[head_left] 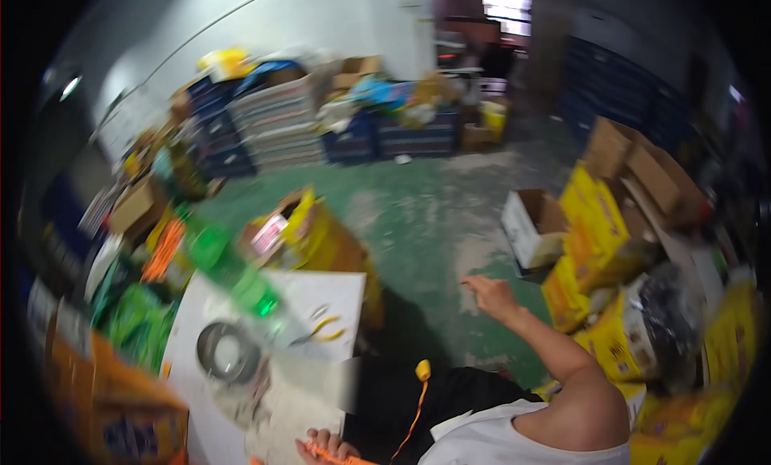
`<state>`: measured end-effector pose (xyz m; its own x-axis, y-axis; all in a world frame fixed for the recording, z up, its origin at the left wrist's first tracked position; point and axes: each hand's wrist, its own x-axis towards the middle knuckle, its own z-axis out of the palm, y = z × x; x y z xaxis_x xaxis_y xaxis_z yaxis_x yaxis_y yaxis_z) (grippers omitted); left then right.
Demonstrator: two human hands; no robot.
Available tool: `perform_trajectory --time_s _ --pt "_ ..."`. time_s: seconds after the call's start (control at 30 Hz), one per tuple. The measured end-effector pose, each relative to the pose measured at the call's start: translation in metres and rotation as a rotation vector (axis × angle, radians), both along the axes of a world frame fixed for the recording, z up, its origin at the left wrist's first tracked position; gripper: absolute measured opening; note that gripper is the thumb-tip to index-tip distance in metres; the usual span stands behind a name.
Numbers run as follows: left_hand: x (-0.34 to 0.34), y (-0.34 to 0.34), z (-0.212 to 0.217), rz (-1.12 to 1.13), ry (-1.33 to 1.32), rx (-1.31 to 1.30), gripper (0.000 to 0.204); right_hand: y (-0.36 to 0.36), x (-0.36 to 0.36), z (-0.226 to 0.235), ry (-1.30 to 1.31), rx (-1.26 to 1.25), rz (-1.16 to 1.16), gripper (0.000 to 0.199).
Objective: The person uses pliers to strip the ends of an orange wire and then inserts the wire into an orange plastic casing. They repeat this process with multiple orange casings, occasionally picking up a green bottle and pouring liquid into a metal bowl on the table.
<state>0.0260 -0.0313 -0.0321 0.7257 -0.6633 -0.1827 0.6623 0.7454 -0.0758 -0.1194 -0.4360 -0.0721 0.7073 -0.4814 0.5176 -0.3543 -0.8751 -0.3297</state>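
At the bottom edge, beside the table, my left hand (328, 447) is closed around a bright orange cord-like piece (341, 459); its full shape is cut off by the frame. My right arm reaches forward over the floor, and the right hand (494, 298) hangs in the air with its index finger stretched out and nothing visible in it. Across my dark-clad lap runs an orange cord (418, 409) ending in a yellow knob (423, 370). On the white table (321, 284) are a roll of grey tape (229, 352), yellow-handled pliers (328, 330) and a blurred green plastic bottle (241, 276).
A yellow bag (321, 232) stands beyond the table. An orange-brown carton (120, 401) and a green bag (140, 316) are at the left. Yellow bags (594, 224) and a white box (534, 228) line the right side. Blue crates (418, 136) sit along the back wall.
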Motion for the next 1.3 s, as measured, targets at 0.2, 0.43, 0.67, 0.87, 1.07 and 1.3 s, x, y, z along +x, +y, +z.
perform_trajectory --time_s 0.2,0.43,0.67,0.87,1.07,1.3 --pt "0.001 -0.042 0.003 -0.262 0.044 -0.015 0.023 -0.004 -0.089 -0.005 -0.071 0.038 -0.299 0.019" --pt "-0.016 -0.087 0.008 -0.437 0.066 -0.131 0.023 -0.023 -0.099 -0.002 -0.082 0.134 -0.269 0.034" --pt "-0.02 -0.088 0.009 -0.361 -0.052 -0.096 0.018 -0.038 -0.071 0.009 -0.212 0.027 -0.103 0.026" --pt "-0.011 -0.085 0.016 -0.253 -0.075 -0.09 0.017 -0.042 -0.084 0.007 -0.227 -0.019 -0.135 0.018" --pt "-0.002 -0.091 0.024 -0.3 -0.013 -0.15 0.018 -0.018 -0.105 0.014 -0.09 -0.015 -0.237 0.016" --pt "0.039 -0.087 0.006 -0.313 0.004 -0.208 0.031 0.02 -0.139 0.003 -0.007 0.002 -0.368 0.017"
